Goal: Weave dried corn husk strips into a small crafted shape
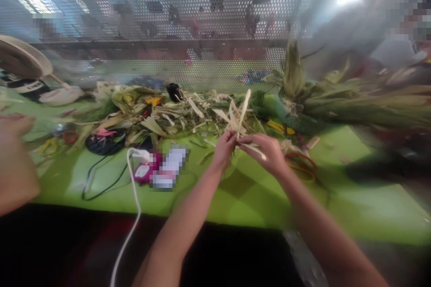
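Note:
My left hand (225,147) is closed, its fingertips pinching the base of a small bunch of pale corn husk strips (243,110). The strips fan upward above the fingers. Close against it, my right hand (264,147) is also closed, thumb and fingertips pinching at the same base. One pale strip (257,151) runs out below the right fingers toward the lower right. Both hands are just above the green table (242,197). Behind them lies a heap of loose husk pieces (198,110).
A phone (170,168) with a blurred screen lies beside a magenta device (143,172) with a white cable (138,206). Larger green husks (292,71) are piled at right. Another person's arm (15,166) reaches in at left, near a fan (25,60). A perforated panel (202,63) stands behind.

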The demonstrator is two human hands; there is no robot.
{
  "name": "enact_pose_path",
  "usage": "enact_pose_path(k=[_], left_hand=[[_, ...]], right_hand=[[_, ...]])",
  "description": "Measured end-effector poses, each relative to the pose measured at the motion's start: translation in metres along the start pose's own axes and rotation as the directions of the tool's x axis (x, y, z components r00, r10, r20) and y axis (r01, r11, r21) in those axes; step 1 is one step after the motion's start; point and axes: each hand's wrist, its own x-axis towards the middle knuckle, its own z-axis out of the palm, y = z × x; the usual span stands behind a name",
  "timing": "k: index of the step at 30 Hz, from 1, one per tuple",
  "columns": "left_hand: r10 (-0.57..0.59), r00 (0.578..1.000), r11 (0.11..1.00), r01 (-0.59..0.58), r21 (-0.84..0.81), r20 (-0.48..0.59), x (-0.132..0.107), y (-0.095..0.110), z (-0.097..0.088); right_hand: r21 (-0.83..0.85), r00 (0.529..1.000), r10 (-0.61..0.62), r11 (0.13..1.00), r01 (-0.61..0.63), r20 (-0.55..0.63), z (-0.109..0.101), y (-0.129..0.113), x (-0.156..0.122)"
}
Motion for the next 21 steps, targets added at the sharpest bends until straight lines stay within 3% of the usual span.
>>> enact_pose_path(k=[8, 14, 17, 21], left_hand=[[0.054, 0.998, 0.998, -0.056, -0.040, -0.042, 0.000, 0.004, -0.001], [0.019, 1.000, 0.999, -0.018, 0.045, -0.021, -0.002, 0.002, 0.002], [-0.001, 0.999, 0.998, -0.001, 0.069, 0.038, -0.003, 0.001, 0.001], [-0.008, 0.995, 0.999, 0.004, 0.036, 0.102, -0.004, -0.004, 0.001]], right_hand=[[-0.099, 0.985, 0.003, 0.995, -0.021, -0.174, -0.006, 0.002, -0.003], [0.137, 0.989, 0.145, 0.981, -0.139, -0.039, 0.001, 0.002, 0.001], [0.342, 0.960, 0.268, 0.912, -0.226, -0.080, 0.000, 0.003, 0.002], [0.517, 0.908, 0.385, 0.817, -0.254, -0.164, 0.000, 0.011, 0.004]])
